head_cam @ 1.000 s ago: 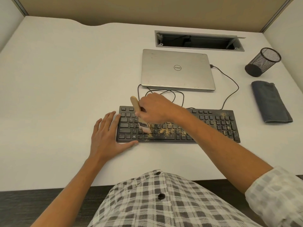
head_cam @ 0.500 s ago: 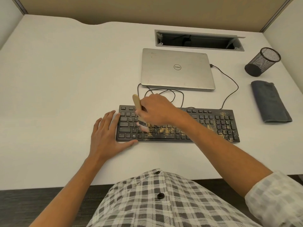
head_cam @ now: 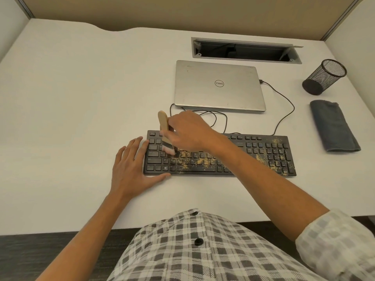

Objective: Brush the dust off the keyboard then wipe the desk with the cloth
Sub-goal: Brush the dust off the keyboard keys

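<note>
Brush (head_cam: 165, 132) stands near-upright, bristles on keyboard (head_cam: 263, 151).

Keyboard (head_cam: 221, 157): on the desk (head_cam: 71, 118) before me.
Laptop (head_cam: 219, 86): behind the keyboard.
Cloth (head_cam: 334, 126): right of the keyboard.
Mesh cup (head_cam: 324, 77): behind the cloth.

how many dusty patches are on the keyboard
2: one across the middle letter keys by the brush, one over the number pad at the right end. The right forearm may hide more.
</note>
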Tool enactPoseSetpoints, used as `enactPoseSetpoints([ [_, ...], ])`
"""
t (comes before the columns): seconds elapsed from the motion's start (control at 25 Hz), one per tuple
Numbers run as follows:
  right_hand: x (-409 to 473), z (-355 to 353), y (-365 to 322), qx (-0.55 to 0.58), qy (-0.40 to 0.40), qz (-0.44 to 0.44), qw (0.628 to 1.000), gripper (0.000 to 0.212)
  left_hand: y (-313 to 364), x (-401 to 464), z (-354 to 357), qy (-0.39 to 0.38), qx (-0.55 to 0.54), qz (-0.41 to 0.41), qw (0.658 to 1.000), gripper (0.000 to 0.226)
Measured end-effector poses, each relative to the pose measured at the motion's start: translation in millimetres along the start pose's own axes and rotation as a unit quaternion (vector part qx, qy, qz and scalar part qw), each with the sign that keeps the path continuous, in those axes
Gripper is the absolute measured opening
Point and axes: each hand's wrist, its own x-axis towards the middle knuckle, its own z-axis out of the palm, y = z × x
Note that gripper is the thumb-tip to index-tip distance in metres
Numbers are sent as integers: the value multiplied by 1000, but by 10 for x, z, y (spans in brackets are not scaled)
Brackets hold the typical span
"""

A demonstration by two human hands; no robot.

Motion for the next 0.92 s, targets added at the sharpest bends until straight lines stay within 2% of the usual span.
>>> enactPoseSetpoints([
  [0.12,-7,7,-8,-9,-46,-7,999,40,-3,-2,3,-1,2,-3,1000,112],
  [0.24,2,-28,-12,-16,-17,-6,1000,42,1,0,2,-2,2,-5,1000,112],
  [0.4,35,-32,-86,-25,-52,-22,998,41,2,-2,6,-1,2,-4,1000,112],
  [0.52,97,-31,-82,-37,-22,-17,999,41,-2,6,9,-2,-1,-3,1000,111],
  [0.64,125,-30,-85,-11,-57,-13,998,32,-1,-1,8,0,2,-2,1000,111],
  [0.76,135,-34,-77,-34,-20,-17,999,30,3,2,7,1,-2,-1,1000,111],
  [0.92,151,-12,-92,-22,-42,-19,999,33,-5,1,12,0,1,-5,1000,112],
])
